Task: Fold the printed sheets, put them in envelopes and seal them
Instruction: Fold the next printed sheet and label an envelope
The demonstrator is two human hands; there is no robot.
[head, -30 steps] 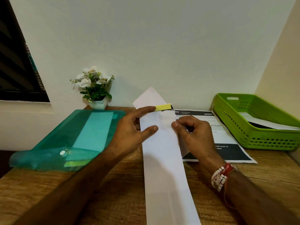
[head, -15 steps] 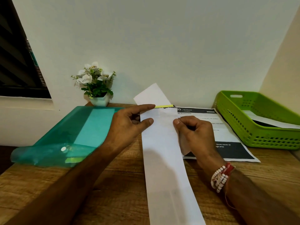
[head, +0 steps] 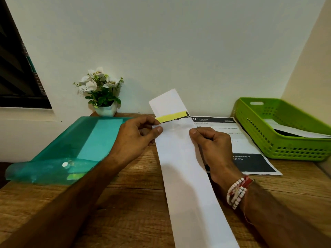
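Both hands clamped: left hand [head: 132, 138] pinches envelope [head: 186, 176] left edge just below yellow strip [head: 172, 116]; right hand [head: 213, 145] pinches right edge opposite.

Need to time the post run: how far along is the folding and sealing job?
Done: white paper lies in the green basket, perhaps finished mail. In hand: the left hand and right hand pinch a long envelope, its flap open, the yellow strip on the flap unpeeled. Whether a sheet is inside, I cannot tell. Left: peel, seal, and fold the printed sheet lying flat on the table.
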